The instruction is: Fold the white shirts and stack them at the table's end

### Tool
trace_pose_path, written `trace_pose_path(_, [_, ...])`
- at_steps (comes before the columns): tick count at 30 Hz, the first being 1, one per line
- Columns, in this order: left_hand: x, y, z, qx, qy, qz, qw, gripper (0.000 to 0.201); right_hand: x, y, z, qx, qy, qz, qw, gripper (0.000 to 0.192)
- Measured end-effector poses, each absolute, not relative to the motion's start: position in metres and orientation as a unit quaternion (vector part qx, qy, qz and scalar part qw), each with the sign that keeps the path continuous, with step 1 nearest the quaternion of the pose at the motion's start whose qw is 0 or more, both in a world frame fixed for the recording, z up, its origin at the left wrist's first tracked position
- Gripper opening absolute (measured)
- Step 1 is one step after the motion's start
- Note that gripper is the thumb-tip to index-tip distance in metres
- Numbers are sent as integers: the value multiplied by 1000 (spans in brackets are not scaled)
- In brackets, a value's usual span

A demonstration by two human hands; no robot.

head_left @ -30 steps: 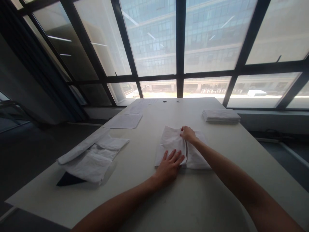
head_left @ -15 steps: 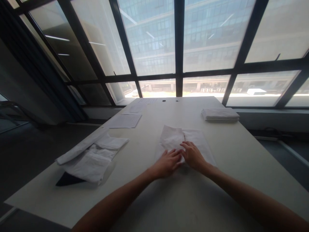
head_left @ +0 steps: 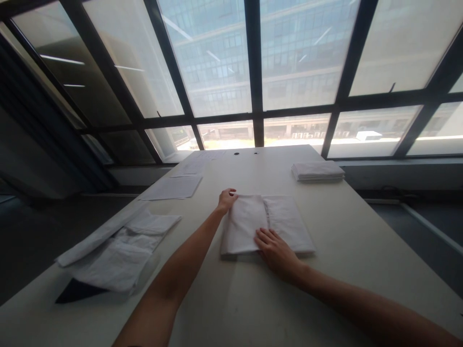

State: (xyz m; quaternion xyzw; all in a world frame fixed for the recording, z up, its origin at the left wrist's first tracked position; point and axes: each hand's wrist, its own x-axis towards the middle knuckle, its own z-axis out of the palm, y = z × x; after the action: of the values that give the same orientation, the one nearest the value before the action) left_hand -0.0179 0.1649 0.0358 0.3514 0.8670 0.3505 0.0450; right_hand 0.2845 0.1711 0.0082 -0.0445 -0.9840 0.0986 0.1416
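Fingers (head_left: 266, 237) of the right hand (head_left: 277, 250) are spread flat and pressed on the near edge of a folded white cloth (head_left: 265, 222), close to the seam where its two panels meet; nothing is gripped, the palm merely weighs the fabric down, seemingly so that it stays put. The left hand (head_left: 227, 199) is stretched out to the cloth's far left corner, where the fingers are curled at the edge; whether the corner is truly pinched or only touched cannot be told from this distance. With one hand at the near edge and the other at the far corner, the cloth is kept squared and flat near the middle of the pale table (head_left: 325, 289). A neat stack of folded cloths (head_left: 317, 171) is seen near the far right edge, well apart from the hands. To the left, a loose heap of white fabric (head_left: 119, 248) is laid over something dark, and sheets of paper (head_left: 172, 187) lie beyond it, towards the windows (head_left: 217, 58).
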Motion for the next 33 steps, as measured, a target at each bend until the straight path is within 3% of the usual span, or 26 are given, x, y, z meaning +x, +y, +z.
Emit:
trace_pose_path(4, [-24,159,31,366,871,325,33,21,276,164,13,-22,-984,87,152,37])
trace_pose_path(10, [-13,160,32,490,831,259,-52,39,278,157,14,-31,-988,76,134,49])
trace_pose_path(21, [-47,186,58,600,776,126,147,35,282,162,8,-22,-985,114,128,59])
trace_pose_path(33, [-62,66,55,567,740,205,297,81,318,257,15,125,-954,247,116,53])
